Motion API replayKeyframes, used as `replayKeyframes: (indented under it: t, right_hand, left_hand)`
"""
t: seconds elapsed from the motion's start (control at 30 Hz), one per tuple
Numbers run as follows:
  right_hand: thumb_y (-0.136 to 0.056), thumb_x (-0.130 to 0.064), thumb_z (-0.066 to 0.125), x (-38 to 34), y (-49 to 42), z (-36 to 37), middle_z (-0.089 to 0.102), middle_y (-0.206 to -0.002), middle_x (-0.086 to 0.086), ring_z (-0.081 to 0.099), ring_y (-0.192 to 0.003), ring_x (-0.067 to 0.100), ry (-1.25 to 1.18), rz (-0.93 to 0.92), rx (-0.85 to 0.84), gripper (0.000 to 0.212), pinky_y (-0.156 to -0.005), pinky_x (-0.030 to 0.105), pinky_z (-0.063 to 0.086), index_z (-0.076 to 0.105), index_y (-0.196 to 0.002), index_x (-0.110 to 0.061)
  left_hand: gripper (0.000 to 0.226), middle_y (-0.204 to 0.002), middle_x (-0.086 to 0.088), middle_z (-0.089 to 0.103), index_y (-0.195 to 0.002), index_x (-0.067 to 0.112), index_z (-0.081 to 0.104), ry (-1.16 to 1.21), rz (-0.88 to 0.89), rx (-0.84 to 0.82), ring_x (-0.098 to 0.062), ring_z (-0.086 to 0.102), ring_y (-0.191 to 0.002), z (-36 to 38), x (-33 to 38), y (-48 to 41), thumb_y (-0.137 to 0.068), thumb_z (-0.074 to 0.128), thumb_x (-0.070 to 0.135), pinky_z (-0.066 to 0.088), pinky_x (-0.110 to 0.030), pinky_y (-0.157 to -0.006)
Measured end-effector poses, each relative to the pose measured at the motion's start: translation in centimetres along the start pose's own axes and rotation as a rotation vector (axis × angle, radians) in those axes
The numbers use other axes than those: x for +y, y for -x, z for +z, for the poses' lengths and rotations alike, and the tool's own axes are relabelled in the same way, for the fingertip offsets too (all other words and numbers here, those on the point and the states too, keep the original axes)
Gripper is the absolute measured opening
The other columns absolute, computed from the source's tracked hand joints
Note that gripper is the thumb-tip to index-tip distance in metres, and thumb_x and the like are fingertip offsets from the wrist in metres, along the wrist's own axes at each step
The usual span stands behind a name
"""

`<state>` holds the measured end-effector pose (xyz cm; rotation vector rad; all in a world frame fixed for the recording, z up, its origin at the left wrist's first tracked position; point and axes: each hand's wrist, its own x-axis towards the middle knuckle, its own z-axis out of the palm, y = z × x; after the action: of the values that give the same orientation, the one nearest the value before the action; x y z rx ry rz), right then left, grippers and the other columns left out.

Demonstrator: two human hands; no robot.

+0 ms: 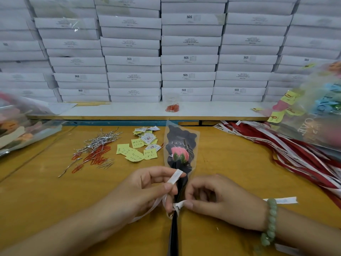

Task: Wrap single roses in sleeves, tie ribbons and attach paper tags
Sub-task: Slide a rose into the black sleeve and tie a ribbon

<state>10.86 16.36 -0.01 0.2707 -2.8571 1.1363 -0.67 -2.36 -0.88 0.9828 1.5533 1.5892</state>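
Head: left hand, right hand pinch ribbon.

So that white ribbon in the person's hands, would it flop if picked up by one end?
Probably floppy: the white ribbon curves loosely below the left hand. Likely very light, being a thin flat strip. It looks smooth, so it might slip when pulled.
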Motion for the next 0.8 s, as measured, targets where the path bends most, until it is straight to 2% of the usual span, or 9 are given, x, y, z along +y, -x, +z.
replayKeyframes:
  t: [0.1, 0.3, 0.43, 0.5, 0.57, 0.6, 0.67, 0.73, 0.8]
  right_hand:
    - [-0.088, -0.021, 0.068, -0.1, -0.1, -0.1, 0.059, -0.061, -0.007, 0.052, -0.056, 0.005, -0.261, 0.024, 0.027, 0.013, -0.055, 0.019, 0.042, 0.061, -0.079, -0.014]
    - [-0.09, -0.03, 0.059, -0.9, 0.0, 0.0, 0.063, -0.064, 0.006, 0.051, -0.043, 0.007, -0.75, 0.048, 0.055, 0.015, -0.036, 0.013, 0.033, 0.058, -0.082, -0.018]
    - [-0.09, -0.033, 0.054, -1.1, 0.0, 0.1, 0.067, -0.086, 0.015, 0.066, -0.066, 0.012, -0.975, -0.015, 0.039, 0.023, -0.037, 0.015, 0.038, 0.062, -0.095, -0.011]
    - [-0.09, -0.032, 0.053, -1.1, 0.0, 0.2, 0.067, -0.099, 0.021, 0.069, -0.081, 0.016, -1.009, -0.035, 0.031, 0.03, -0.039, 0.017, 0.039, 0.062, -0.103, -0.006]
    - [-0.092, -0.031, 0.052, -1.1, 0.0, 0.2, 0.065, -0.112, 0.022, 0.068, -0.096, 0.02, -0.991, -0.05, 0.022, 0.035, -0.04, 0.017, 0.04, 0.061, -0.111, -0.003]
    - [-0.093, -0.031, 0.051, -1.1, 0.0, 0.2, 0.064, -0.116, 0.022, 0.066, -0.102, 0.021, -0.976, -0.059, 0.016, 0.036, -0.04, 0.016, 0.04, 0.06, -0.114, -0.003]
    - [-0.094, -0.031, 0.049, -1.2, 0.0, 0.1, 0.063, -0.12, 0.02, 0.063, -0.109, 0.026, -0.939, -0.072, -0.001, 0.036, -0.04, 0.015, 0.039, 0.06, -0.118, -0.006]
    - [-0.094, -0.03, 0.048, -1.5, 0.1, 0.0, 0.064, -0.12, 0.015, 0.064, -0.106, 0.028, -0.878, -0.075, -0.004, 0.035, -0.04, 0.015, 0.04, 0.061, -0.119, -0.009]
    - [-0.097, -0.026, 0.046, -1.8, 0.2, 0.1, 0.068, -0.115, 0.01, 0.067, -0.082, 0.012, -0.775, -0.079, 0.05, 0.03, -0.04, 0.015, 0.04, 0.062, -0.117, -0.01]
  left_hand:
    - [0.028, -0.085, -0.005, 0.066, -0.114, 0.022, 0.07, 0.015, -0.025, -0.012, -0.016, 0.06, -0.062, 0.2, -0.4, 0.1, -0.088, 0.061, 0.017, 0.051, -0.025, -0.064]
    - [0.025, -0.077, -0.003, 0.065, -0.112, 0.015, 0.07, -0.067, -0.024, -0.048, -0.01, 0.057, -0.052, 0.5, 0.0, 0.4, -0.093, 0.055, 0.011, 0.046, -0.014, -0.054]
    - [0.013, -0.067, 0.004, 0.061, -0.095, 0.009, 0.068, -0.116, -0.036, -0.105, -0.003, 0.049, -0.045, 0.9, 0.2, 0.7, -0.097, 0.054, 0.011, 0.037, -0.007, -0.046]
    - [0.014, -0.061, 0.006, 0.058, -0.095, 0.003, 0.063, -0.125, -0.052, -0.101, -0.002, 0.045, -0.044, 0.9, 0.2, 0.7, -0.095, 0.053, 0.012, 0.037, -0.009, -0.049]
    - [0.028, -0.057, -0.003, 0.053, -0.096, -0.005, 0.061, -0.118, -0.086, -0.083, -0.006, 0.044, -0.047, 0.6, 0.2, 0.9, -0.088, 0.057, 0.022, 0.039, -0.013, -0.053]
    - [0.037, -0.058, -0.007, 0.05, -0.094, -0.004, 0.062, -0.109, -0.096, -0.075, -0.009, 0.043, -0.047, 0.5, 0.2, 1.0, -0.082, 0.061, 0.031, 0.039, -0.015, -0.053]
    - [0.045, -0.055, -0.003, 0.05, -0.092, 0.003, 0.067, -0.132, -0.095, -0.069, -0.007, 0.04, -0.044, 0.5, 0.3, 1.0, -0.077, 0.065, 0.045, 0.035, -0.015, -0.048]
    - [0.036, -0.05, 0.006, 0.052, -0.088, 0.015, 0.073, -0.184, -0.069, -0.051, -0.003, 0.04, -0.041, 0.7, 0.1, 0.9, -0.083, 0.068, 0.05, 0.033, -0.012, -0.045]
    - [0.025, -0.049, 0.006, 0.053, -0.087, 0.022, 0.077, -0.198, -0.037, -0.03, -0.002, 0.04, -0.039, 1.0, -0.1, 0.7, -0.085, 0.064, 0.042, 0.034, -0.012, -0.045]
